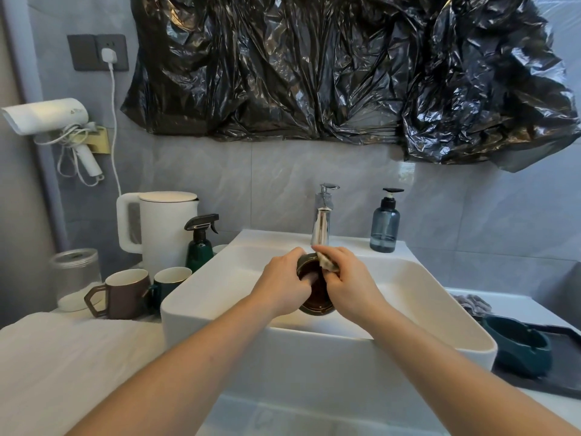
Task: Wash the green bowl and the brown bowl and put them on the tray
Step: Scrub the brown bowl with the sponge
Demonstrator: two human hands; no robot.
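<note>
Left hand (pixel 283 284) gripping brown bowl (pixel 314 294), right hand (pixel 345 278) pinching cloth (pixel 328 262)

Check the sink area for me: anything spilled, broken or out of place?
No spills or damage show. One oddity: crumpled black plastic sheeting hangs across the wall above the faucet. Otherwise, the left hand holds the brown bowl over the sink, the right hand rubs it with a cloth, and the green bowl sits on the tray.

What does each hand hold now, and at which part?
The left hand grips the brown bowl by its rim, fingers inside, over the sink. The right hand pinches a small cloth against the bowl's upper rim.
</note>
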